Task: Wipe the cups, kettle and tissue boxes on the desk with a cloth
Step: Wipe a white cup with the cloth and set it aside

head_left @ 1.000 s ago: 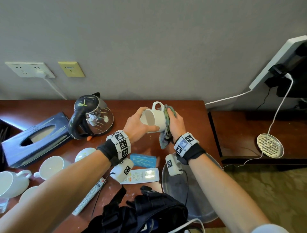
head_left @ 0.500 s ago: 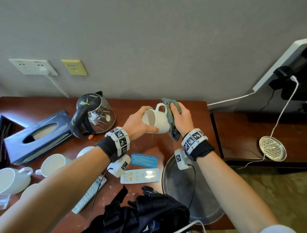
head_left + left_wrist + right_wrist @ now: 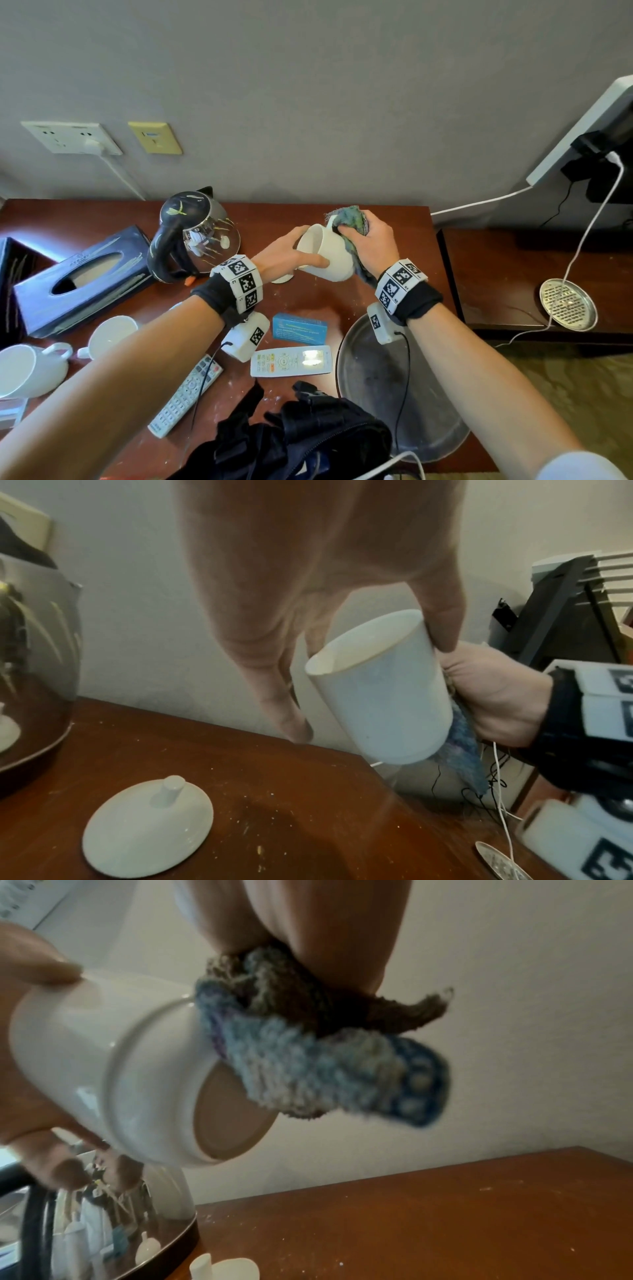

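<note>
Left hand (image 3: 286,255): holds cup (image 3: 327,253) above desk (image 3: 387,236), thumb along near side, fingers round far side by the rim; cup tilted, mouth toward the person's left
Left hand, wrist view (image 3: 308,588): thumb tip on the wall near the rim, fingers behind cup (image 3: 380,693)
Right hand (image 3: 371,245): gripping cloth (image 3: 349,219), bunched and pressed on the handle side and base end of the cup
Right hand, wrist view (image 3: 325,926): fingers clamp cloth (image 3: 308,1053) against cup (image 3: 113,1074); one cloth end hangs free past the unglazed base
Cup handle: mostly hidden under cloth
Kettle (image 3: 191,236): upright on desk, left of the hands, near wall
Tissue box (image 3: 82,277): dark, lying on desk left of kettle
Lid (image 3: 147,826): white, knob up, on desk just below the held cup
Other cups: two white ones (image 3: 29,368) (image 3: 109,335) at left desk edge, in front of tissue box
Tray (image 3: 373,404): round metal, under right forearm, at near right desk corner
Remotes: white one (image 3: 291,361) just left of tray, grey one (image 3: 186,394) further left, angled
Blue box (image 3: 299,328): flat on desk, just beyond white remote
Bag (image 3: 294,442): black, at near desk edge
Desk surface: pale crumbs scattered
</note>
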Action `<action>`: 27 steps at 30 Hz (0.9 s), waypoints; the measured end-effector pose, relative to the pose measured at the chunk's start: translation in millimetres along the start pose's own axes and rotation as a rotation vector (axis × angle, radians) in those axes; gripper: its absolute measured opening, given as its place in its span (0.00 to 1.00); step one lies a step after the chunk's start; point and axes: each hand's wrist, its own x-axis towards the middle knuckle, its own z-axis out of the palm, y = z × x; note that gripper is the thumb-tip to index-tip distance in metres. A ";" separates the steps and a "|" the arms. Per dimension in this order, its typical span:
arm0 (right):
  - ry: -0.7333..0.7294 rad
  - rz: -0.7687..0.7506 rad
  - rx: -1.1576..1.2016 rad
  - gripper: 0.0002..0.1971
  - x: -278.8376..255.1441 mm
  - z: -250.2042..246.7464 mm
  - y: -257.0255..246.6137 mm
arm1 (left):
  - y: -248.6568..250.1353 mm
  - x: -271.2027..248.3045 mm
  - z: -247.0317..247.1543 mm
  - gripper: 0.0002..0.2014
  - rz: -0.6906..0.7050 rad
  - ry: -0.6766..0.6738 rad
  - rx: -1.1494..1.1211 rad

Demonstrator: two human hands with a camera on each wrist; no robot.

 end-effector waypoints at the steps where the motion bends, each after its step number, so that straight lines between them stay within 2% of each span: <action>1: 0.012 0.002 -0.003 0.09 -0.7 -0.3 0.3 | 2.5 -1.1 -1.0 0.34 -0.023 -0.026 -0.006; 3: 0.006 -0.004 -0.020 0.11 -3.1 0.3 -0.6 | 7.3 -2.6 -2.4 0.24 -0.081 -0.054 -0.034; 4: -0.009 -0.008 -0.031 0.11 -3.9 1.0 -0.7 | 8.9 -2.4 -3.3 0.23 -0.100 -0.051 -0.069; 7: -0.080 -0.018 0.012 0.10 -6.1 -0.1 0.0 | 9.7 -0.3 -5.1 0.24 -0.133 0.013 -0.158; 9: -0.131 0.004 0.148 0.08 -9.1 -3.9 -1.4 | 5.2 2.1 -8.4 0.27 -0.130 0.055 -0.169; 11: -0.122 0.049 0.315 0.07 -13.2 -7.0 -1.5 | 1.4 1.6 -10.8 0.29 -0.079 0.097 -0.119; 14: -0.086 0.203 0.590 0.15 -11.4 -3.8 -0.1 | 0.2 -3.6 -10.6 0.35 0.044 0.144 0.015; 18: -0.143 0.370 0.702 0.20 -4.4 7.5 -3.5 | 1.5 -7.2 -3.0 0.37 0.202 0.183 0.110; 21: -0.208 0.494 0.785 0.21 -0.7 11.5 -3.3 | -2.6 -6.8 0.0 0.40 0.253 0.212 0.130; 25: -0.173 0.531 0.767 0.20 1.2 15.1 3.2 | -11.1 -3.4 -1.3 0.51 0.138 0.196 0.001; 27: -0.183 0.556 0.797 0.18 -1.4 17.8 3.8 | -11.1 -1.5 -4.0 0.51 0.083 0.147 -0.040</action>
